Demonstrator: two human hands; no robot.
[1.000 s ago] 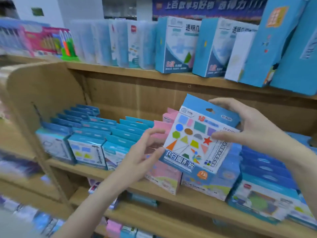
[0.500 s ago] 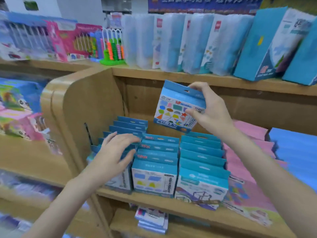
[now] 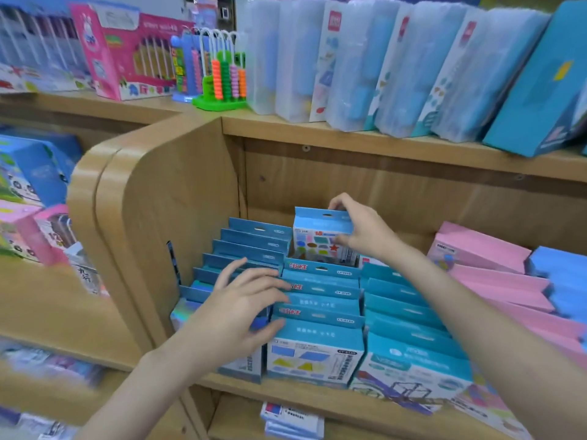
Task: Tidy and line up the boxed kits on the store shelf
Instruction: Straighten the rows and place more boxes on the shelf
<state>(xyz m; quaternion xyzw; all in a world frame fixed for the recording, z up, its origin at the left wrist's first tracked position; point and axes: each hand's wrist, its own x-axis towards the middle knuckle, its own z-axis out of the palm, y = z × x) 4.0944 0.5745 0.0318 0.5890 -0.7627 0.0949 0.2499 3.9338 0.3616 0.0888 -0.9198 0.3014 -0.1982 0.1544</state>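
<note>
Three rows of blue boxed kits stand on the wooden shelf (image 3: 286, 393): a left row (image 3: 251, 246), a middle row (image 3: 320, 304) and a right row (image 3: 403, 315). My right hand (image 3: 362, 231) grips a blue-and-white shapes kit (image 3: 317, 239) by its top flap, upright at the back of the middle row. My left hand (image 3: 241, 309) lies flat with fingers spread on the tops of the left row's front boxes, fingertips touching the middle row.
Pink boxes (image 3: 495, 271) and more blue boxes (image 3: 562, 281) lie stacked to the right. The upper shelf holds clear plastic cases (image 3: 355, 61), a bead abacus (image 3: 222, 81) and a pink toy box (image 3: 130, 55). A curved wooden side panel (image 3: 152, 217) bounds the bay on the left.
My right hand has carried the shapes kit from mid-air down to the back of the middle row. My left hand stays on the left row, now reaching toward the middle row.
</note>
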